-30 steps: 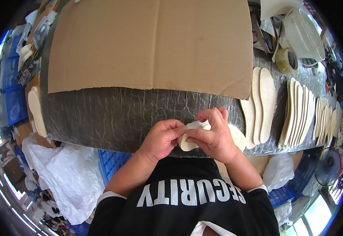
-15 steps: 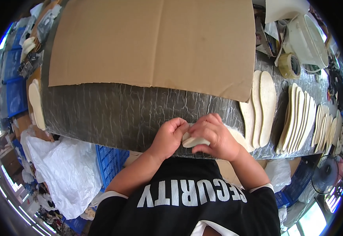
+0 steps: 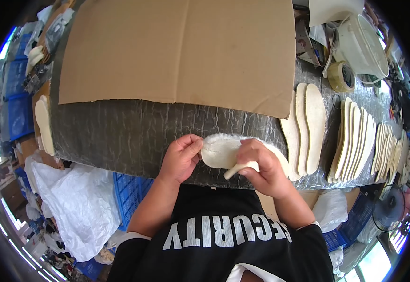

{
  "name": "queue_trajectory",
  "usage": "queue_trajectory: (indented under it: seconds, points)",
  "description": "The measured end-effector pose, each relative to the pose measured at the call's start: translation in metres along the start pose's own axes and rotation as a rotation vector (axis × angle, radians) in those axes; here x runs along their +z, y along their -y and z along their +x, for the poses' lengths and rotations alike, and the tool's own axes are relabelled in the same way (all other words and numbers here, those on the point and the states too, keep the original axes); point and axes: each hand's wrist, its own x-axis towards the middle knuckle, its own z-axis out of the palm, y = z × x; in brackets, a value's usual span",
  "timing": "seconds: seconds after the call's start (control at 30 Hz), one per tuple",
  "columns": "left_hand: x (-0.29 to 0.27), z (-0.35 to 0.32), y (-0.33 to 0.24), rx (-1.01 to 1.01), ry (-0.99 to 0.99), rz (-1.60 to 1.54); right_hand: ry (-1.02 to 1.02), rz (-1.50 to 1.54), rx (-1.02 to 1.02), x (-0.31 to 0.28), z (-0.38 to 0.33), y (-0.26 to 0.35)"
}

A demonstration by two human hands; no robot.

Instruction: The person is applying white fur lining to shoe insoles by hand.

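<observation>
A cream insole with a fluffy white far edge lies near the table's front edge, pointing left to right. My left hand is closed at its left end, with thumb and forefinger pinched at the edge. Over the insole's middle, my right hand grips a curled cream piece, whose end sticks out below the fingers. Whether this piece is a second insole or a layer of the same one is hidden by the hand. The insole's right end reaches past my right hand toward several other insoles.
A large cardboard sheet covers the table's far side. Overlapping insoles stand in rows at the right. Behind them are a tape roll and a translucent bucket. One insole lies at the left edge. Blue crates are below.
My left hand has moved left, away from my right hand. The insole's left part now shows flat between them, and the curled piece has shifted slightly right and down.
</observation>
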Motion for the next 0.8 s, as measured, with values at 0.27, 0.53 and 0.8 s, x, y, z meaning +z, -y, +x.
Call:
queue_trajectory:
  seconds: [0.27,0.53,0.8]
  points:
    - [-0.007,-0.012,-0.001,0.095,0.053,-0.062,-0.168,-0.340,-0.151,0.054,0.008,-0.018]
    - [0.002,-0.011,-0.015,0.241,-0.106,0.129,-0.097,-0.374,-0.114,0.051,0.007,-0.009]
    - [0.004,0.006,-0.037,-0.031,-0.024,0.787,-0.152,-0.340,-0.205,0.056,0.004,-0.020]
